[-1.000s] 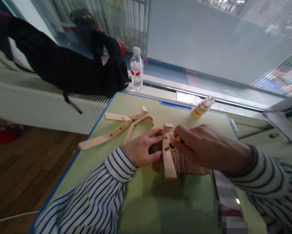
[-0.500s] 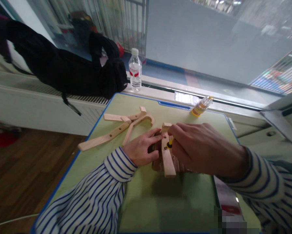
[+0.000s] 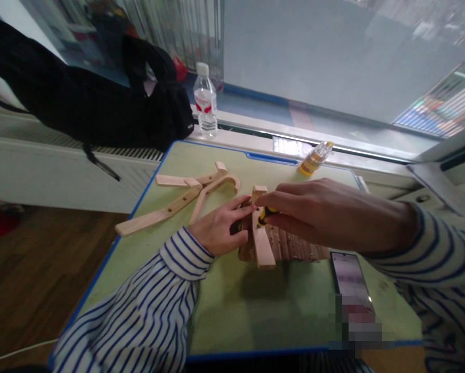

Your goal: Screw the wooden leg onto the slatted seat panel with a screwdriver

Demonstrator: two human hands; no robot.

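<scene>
My left hand (image 3: 220, 230) is curled against the left side of a slatted wooden assembly (image 3: 290, 246) lying on the green table (image 3: 232, 305), its fingers pressed on an upright wooden bar (image 3: 262, 241). My right hand (image 3: 314, 210) reaches across from the right and pinches a small yellow and black screwdriver (image 3: 264, 213) whose tip meets that bar near its top. Both sleeves are white with blue stripes.
Loose curved wooden pieces (image 3: 178, 199) lie at the left of the table. A phone (image 3: 349, 282) lies at the front right. A small amber bottle (image 3: 314, 158) lies at the table's far edge. On the sill behind stand a water bottle (image 3: 205, 101) and a black bag (image 3: 81, 103).
My right hand has stretched further left over the assembly with the screwdriver. The view has shifted, so the phone at the front right shows more. My left hand has stayed on the bar.
</scene>
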